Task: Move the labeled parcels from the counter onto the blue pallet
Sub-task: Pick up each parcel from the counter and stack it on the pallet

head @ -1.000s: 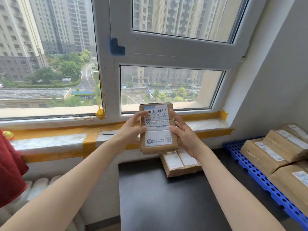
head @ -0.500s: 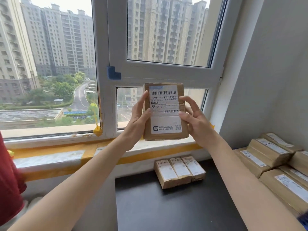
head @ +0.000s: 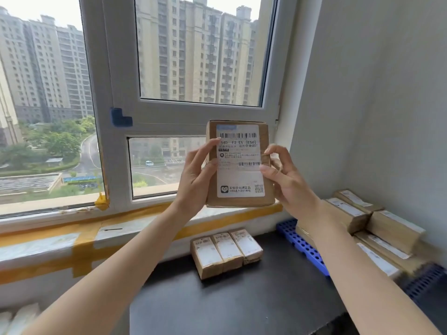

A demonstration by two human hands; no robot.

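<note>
I've got the parcel (head: 238,165) up, left hand (head: 196,176) and right hand (head: 285,180) gripping its side edges — feels like light, stiff cardboard, easiest carried by those edges.

A brown cardboard parcel (head: 239,163) with a white shipping label facing the camera is standing upright in mid-air at the centre of the frame, held at both side edges. Three smaller labeled parcels (head: 226,253) are lying side by side, touching, on the dark counter (head: 242,305) at lower centre. At lower right, more labeled parcels (head: 377,228) are lying stacked on the blue pallet (head: 302,245).
</note>
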